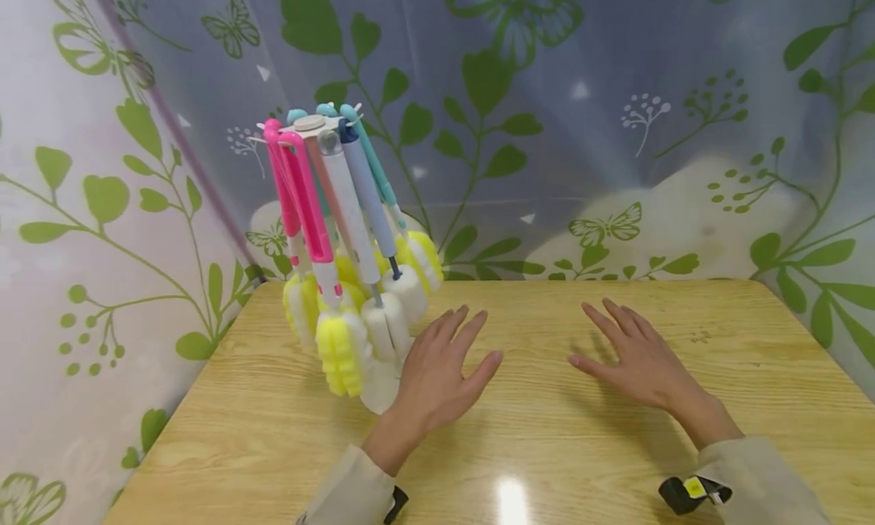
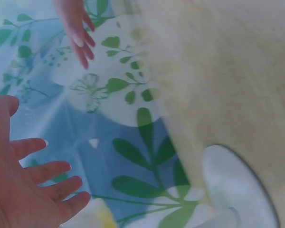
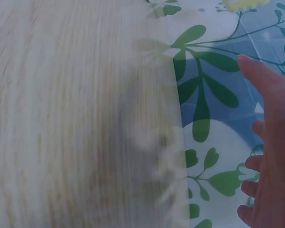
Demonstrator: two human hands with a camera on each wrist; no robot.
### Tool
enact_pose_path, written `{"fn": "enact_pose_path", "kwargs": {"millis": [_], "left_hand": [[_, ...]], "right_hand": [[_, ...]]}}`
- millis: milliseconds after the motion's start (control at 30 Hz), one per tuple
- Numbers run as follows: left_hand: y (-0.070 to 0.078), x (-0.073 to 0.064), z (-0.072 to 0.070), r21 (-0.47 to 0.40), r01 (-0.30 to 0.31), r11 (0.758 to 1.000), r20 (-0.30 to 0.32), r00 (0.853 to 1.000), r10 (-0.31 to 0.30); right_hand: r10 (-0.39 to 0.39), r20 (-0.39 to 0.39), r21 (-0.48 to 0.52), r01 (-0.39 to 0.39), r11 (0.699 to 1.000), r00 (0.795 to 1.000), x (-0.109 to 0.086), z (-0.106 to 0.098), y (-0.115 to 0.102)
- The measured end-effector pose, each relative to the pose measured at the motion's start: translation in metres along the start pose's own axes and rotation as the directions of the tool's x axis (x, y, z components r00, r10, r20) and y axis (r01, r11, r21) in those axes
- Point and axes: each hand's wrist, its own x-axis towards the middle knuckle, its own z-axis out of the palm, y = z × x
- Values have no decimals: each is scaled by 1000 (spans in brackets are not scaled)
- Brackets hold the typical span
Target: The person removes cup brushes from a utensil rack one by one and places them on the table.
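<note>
My left hand (image 1: 444, 369) hovers over the table with its fingers spread, beside a stand of cleaning brushes. Several long-handled sponge brushes hang around the stand's white top (image 1: 311, 124). Among them are a pink-handled brush (image 1: 311, 198) with a yellow-and-white sponge head (image 1: 339, 354), a blue-handled brush (image 1: 369, 191) and a white-handled brush (image 1: 350, 213) with a white sponge head (image 1: 386, 326). The stand's round white base (image 2: 235, 183) shows in the left wrist view. To the right, my right hand (image 1: 639, 362) is held above the wood, fingers apart and holding nothing.
The wooden table (image 1: 547, 449) reaches back to a curtain (image 1: 581, 130) printed with green leaves and butterflies. The brush stand is at the table's left. A black wrist strap (image 1: 683, 496) sits on the right sleeve.
</note>
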Motion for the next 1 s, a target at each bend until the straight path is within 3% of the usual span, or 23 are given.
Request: {"fn": "enact_pose_path", "kwargs": {"millis": [367,567,667,833,1000], "left_hand": [[17,6,-38,27,-146,989,-84,985,148],[26,19,-72,67,-240,968,-157,956,248],[29,26,-90,103,-280,955,-210,932,296],[30,38,-117,115,-369,923,-309,869,386],[29,48,-145,151,-410,900,-384,814,435]], "right_hand": [[-41,-35,-2,41,999,999,5,-9,-15],[-75,-63,-1,76,997,995,10,-15,-26],[-76,-64,17,77,997,995,12,-17,-30],[-79,-53,25,81,996,995,20,-20,-35],[-90,-53,39,92,995,995,28,-21,-39]]}}
